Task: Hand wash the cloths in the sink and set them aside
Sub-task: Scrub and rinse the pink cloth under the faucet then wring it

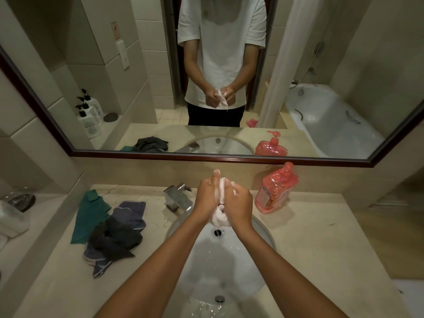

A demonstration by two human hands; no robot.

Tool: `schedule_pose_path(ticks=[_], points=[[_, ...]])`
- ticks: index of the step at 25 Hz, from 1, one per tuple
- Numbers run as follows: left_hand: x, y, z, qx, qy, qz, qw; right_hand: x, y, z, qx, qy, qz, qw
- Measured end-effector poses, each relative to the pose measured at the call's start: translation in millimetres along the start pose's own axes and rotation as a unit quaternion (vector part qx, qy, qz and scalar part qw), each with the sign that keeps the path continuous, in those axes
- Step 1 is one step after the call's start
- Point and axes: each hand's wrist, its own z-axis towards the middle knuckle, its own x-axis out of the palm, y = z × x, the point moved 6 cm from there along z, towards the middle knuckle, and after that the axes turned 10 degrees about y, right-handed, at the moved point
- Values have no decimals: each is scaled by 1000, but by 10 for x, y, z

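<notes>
- A person stands at a bathroom sink (pixel 229 260), seen from above; both hands are raised together over the basin, at its tap side
- Step in hand, as I judge it: scrubbing one pale cloth (pixel 220 218) between the palms; it looks wet and bunched
- The left hand (pixel 210 196) has its fingers fairly straight and close together, pressed flat against the cloth; the right hand (pixel 238 203) has its fingers curled round the cloth, clamping it against the left palm
- The cloth sits between the two sets of fingers; its long axis runs along the fingers, one end peeking out near the fingertips, the other hanging below the heels of the hands and pointing down at the basin
- Next move likely calls for rinsing under the tap (pixel 179 198), just left of the left fingers, then wringing and laying the cloth aside
- A pile of dark cloths (pixel 114 235) and a green cloth (pixel 89 216) lie well to the left of the fingers; a pink soap bottle (pixel 276 189) stands to the right of the right fingers
</notes>
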Motion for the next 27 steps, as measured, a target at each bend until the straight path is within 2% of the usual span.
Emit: schedule_pose_path(ticks=[4, 6, 9, 14, 19, 24, 27], points=[[78, 34, -25, 7, 5, 8, 1000, -5, -134, 170, 104, 9, 48, 993], [84, 104, -58, -10, -19, 2, 1000, -12, -186, 185, 134, 19, 81, 988], [-53, 177, 34, -59, -80, -38, 994, -1, -194, 88, 83, 27, 76, 993], [-124, 74, 146, -42, -79, -26, 996, 4, -36, 13, -18, 39, 43, 998], [-13, 19, 133, -38, -19, -44, 998, -48, 55, -38, -56, 43, 4, 998], [56, 15, 15, -34, -10, -65, 997, -92, 148, -6, -54, -41, -40, 997], [55, -28, -29, -22, -6, -55, 998, -102, 138, 10, -46, -56, -26, 997]])
